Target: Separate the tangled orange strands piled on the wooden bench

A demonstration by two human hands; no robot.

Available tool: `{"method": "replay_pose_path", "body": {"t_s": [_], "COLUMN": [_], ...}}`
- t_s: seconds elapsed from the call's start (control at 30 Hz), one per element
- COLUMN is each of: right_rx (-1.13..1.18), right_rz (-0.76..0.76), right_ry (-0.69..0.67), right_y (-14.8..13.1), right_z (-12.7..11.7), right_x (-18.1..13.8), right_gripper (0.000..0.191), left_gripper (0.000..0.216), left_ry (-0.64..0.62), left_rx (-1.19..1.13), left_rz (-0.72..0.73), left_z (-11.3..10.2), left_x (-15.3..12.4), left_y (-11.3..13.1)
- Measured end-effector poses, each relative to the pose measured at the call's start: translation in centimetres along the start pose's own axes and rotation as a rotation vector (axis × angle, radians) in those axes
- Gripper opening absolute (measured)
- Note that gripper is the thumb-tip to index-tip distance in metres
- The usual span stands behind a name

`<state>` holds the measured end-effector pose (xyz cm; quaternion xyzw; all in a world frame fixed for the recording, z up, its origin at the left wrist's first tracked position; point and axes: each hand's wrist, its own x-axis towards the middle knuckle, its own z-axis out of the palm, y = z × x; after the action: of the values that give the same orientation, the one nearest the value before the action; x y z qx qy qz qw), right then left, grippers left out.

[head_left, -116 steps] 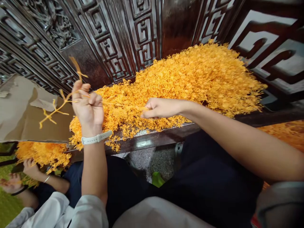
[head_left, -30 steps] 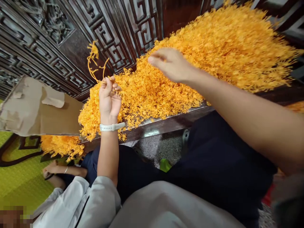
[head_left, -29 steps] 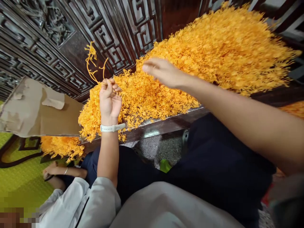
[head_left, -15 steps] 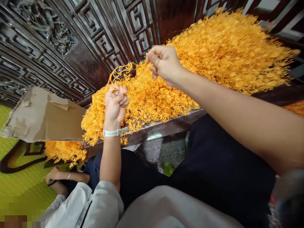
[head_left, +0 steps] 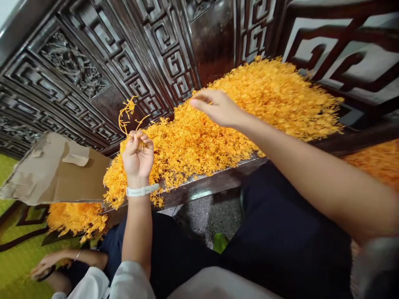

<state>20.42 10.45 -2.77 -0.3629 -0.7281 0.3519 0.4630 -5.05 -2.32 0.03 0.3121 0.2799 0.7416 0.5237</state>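
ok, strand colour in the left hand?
The strand is yellow-orange, best seen in the head view.

We seem to be in a sitting room or hall, judging by the glossy dark-brown carved wooden bench back point(head_left: 141, 68) at eleven o'clock and the hard speckled grey floor point(head_left: 199, 216) at six o'clock.

One view only, from a camera worn on the person's head, facing forward and steeply down over dark trousers point(head_left: 280, 224). It is close: the left hand point(head_left: 139, 155) sits left of centre, the right hand point(head_left: 216, 108) just above the middle. The carved wooden panel point(head_left: 215, 43) beyond slants across the top; speckled floor point(head_left: 202, 216) shows below, between the knees.
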Motion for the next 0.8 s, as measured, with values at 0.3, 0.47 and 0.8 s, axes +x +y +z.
{"method": "replay_pose_path", "body": {"t_s": [0.3,0.47,0.8], "right_rx": [0.595,0.624,0.664], "right_rz": [0.217,0.152,0.091], "right_ry": [-0.418,-0.921,-1.489], "right_y": [-3.3,-3.5,-5.2], "right_z": [6.4,7.2,7.3], "right_x": [-3.4,-4.3,-7.7], "right_gripper": [0.028,0.040,0.041], "left_gripper": [0.039,0.039,0.037], "left_ry": [0.067,0.255,0.327], "left_rx": [-0.011,-0.074,-0.260], "left_rz": [-0.171,-0.223,0.194], "left_z": [0.9,-0.3,-6.0], "left_x": [-1.2,0.0,1.5], "left_y": [-2.5,-0.3,7.5]}}
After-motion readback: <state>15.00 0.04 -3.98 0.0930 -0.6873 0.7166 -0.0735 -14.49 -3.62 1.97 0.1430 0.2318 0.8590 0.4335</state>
